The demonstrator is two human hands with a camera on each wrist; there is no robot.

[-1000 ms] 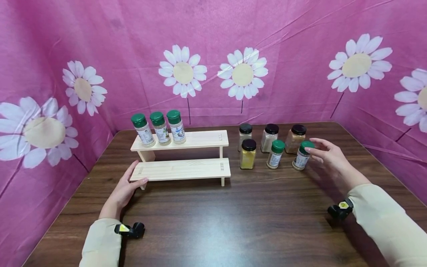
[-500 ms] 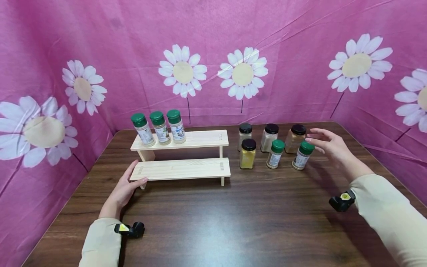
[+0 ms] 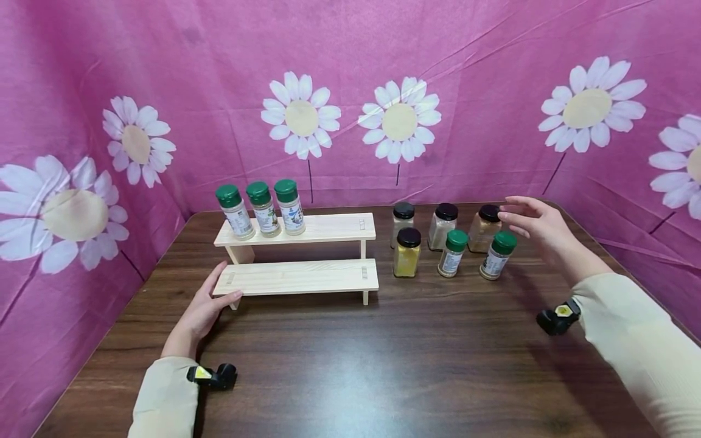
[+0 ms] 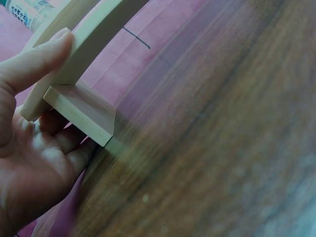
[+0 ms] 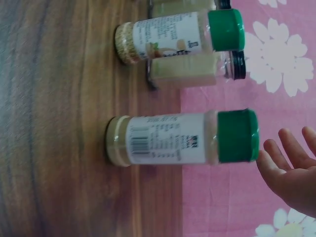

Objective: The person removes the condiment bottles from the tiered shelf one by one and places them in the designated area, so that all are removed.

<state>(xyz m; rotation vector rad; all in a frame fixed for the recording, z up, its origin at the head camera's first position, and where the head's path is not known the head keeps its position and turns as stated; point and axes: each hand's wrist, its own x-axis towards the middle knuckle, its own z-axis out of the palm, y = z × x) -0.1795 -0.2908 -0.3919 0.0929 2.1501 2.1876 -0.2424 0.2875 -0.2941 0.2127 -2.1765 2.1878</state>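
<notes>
My left hand grips the left end of a two-tier wooden shelf, thumb over the lower board's front edge. In the left wrist view, the thumb lies along the board and the fingers reach beneath it, beside the leg. Out to the right, my right hand holds nothing; its spread fingers hover beside the black lid of a jar of brown spice. In front of that jar stands a green-capped spice shaker, upright, its label facing the right wrist camera.
Three green-capped shakers stand on the upper board's left part. Left of the brown jar are a green-capped shaker, a yellow spice jar and two pale spice jars. A pink daisy-print cloth hangs behind the table.
My right hand has left the front green-capped shaker's cap and moved back and up toward the brown jar's lid. The shaker stays upright. My left hand keeps its grip on the shelf.
</notes>
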